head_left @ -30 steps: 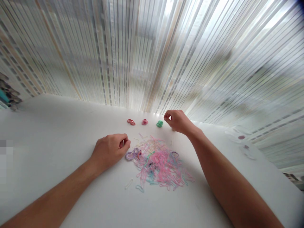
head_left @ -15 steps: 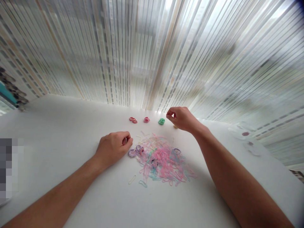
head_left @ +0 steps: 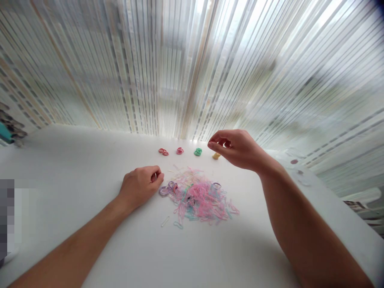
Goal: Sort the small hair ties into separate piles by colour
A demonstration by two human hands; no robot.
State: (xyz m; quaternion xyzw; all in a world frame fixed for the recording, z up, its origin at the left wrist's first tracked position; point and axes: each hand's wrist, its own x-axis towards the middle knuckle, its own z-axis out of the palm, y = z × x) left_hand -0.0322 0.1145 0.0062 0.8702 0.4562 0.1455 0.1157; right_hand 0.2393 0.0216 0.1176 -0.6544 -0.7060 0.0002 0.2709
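Observation:
Beside the left edge of a loose pile of pink, blue and white rubber bands (head_left: 204, 198), my left hand (head_left: 139, 186) rests on the table, thumb and forefinger pressed together. Whatever it may hold is hidden. My right hand (head_left: 237, 150) hovers over a small yellow group of hair ties (head_left: 216, 156), fingertips pinched; I cannot make out anything between them. To its left, in a row, lie green hair ties (head_left: 198, 152), pink hair ties (head_left: 179, 151) and red hair ties (head_left: 163, 151). Purple hair ties (head_left: 164, 191) sit at the pile's left edge.
A white table (head_left: 126, 248) carries everything, with a striped string curtain (head_left: 180, 80) along its far edge. Two loose bands (head_left: 178, 225) lie in front of the pile. Clear plastic items (head_left: 300, 172) stand at the right, and a blurred-out object (head_left: 7, 220) at the left.
My right hand has lifted slightly and turned, showing more of the yellow hair ties. My left hand stays by the pile. The whole view has shifted a little.

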